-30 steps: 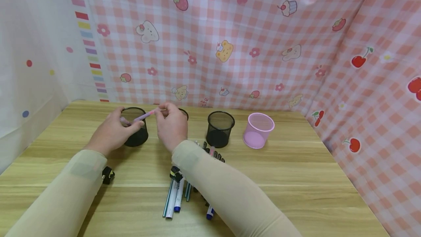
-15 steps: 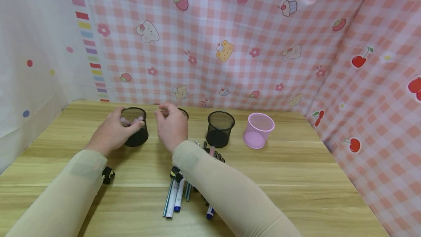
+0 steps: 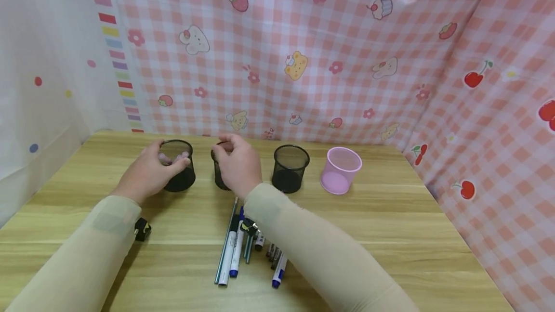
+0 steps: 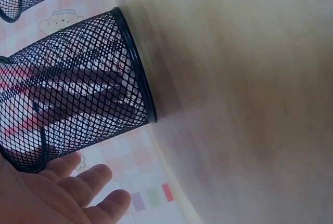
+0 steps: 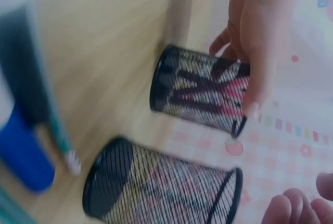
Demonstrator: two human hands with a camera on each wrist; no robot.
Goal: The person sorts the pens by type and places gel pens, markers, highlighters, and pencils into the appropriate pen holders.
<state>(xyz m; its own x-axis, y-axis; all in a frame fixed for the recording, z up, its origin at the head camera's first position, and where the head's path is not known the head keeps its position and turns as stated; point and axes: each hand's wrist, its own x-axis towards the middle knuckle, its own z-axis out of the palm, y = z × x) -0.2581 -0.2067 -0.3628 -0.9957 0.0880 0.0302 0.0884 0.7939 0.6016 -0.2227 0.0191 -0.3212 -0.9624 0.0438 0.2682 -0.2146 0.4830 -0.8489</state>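
My left hand [image 3: 145,172] holds the far-left black mesh pen cup [image 3: 184,178] near its rim, thumb on the front side. Several pens with pinkish, pale ends stand inside; their dark shapes show through the mesh [image 4: 78,89] in the left wrist view. My right hand [image 3: 240,165] hovers over the second black mesh cup [image 3: 220,177], overlapping it in the head view. Its fingers are loosely bent with nothing between them. Seen from the right wrist, the right fingertips [image 5: 294,208] are apart from that second cup's rim [image 5: 237,193].
A third black mesh cup [image 3: 289,177] and a pink mesh cup [image 3: 340,172] stand to the right in the row. Nearer lie whiteboard markers [image 3: 236,249], dark green pencils [image 3: 226,249] and another blue-capped marker [image 3: 279,271], partly under the right forearm. A patterned curtain [image 3: 277,61] hangs behind.
The pink pen between the hands has left the right fingers and dropped into the far-left cup. My right hand then moved right, over the second cup. The left hand stayed put.
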